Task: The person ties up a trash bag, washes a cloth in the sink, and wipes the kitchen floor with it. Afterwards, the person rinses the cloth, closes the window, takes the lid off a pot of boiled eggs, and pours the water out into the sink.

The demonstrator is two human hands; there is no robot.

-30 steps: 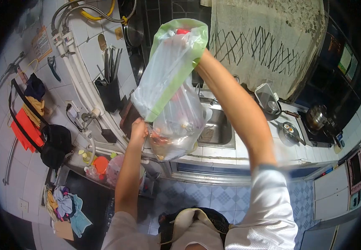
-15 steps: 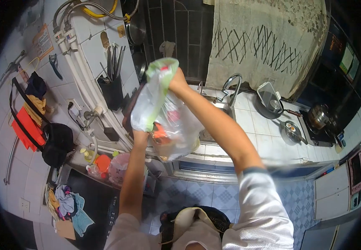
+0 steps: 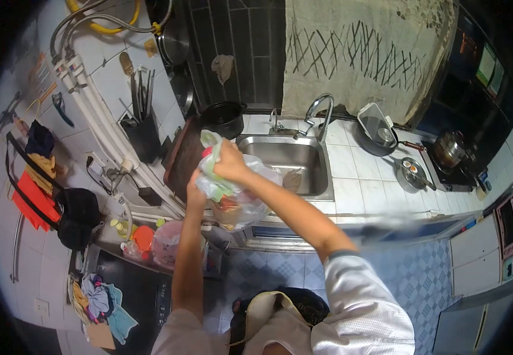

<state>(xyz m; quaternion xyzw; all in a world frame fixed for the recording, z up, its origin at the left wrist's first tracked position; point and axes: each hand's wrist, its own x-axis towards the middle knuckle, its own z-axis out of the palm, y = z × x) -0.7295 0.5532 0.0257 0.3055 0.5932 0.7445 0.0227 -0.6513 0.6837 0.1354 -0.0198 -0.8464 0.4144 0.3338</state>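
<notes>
Across the back of the kitchen, a white-tiled counter (image 3: 351, 192), with a pale cloth curtain (image 3: 369, 71) behind, patterned in dark crossed strokes. Set into the counter, a stainless-steel sink (image 3: 280, 155). At the sink's left front corner in this view, a translucent plastic bag (image 3: 244, 214) with a green-banded mouth, gathered at the top and bulging below, orange and reddish contents partly visible through the film; cannot tell whether touching the counter's edge or hanging free of it. Beyond the sink's back left corner, a black cooking pot (image 3: 223, 121); off to the right, a black wok (image 3: 376, 146) with a clear basket inside. Left of the bag, upright against the tiles, a black knife holder (image 3: 141, 137). At the gathered green mouth, right hand (image 3: 230, 161), fingers curled tightly around the plastic. Just beside and slightly lower, left hand (image 3: 196, 189), closed on the bag's left edge, fingertips hidden. Near the bag's top, a small red patch (image 3: 207, 152).
</notes>
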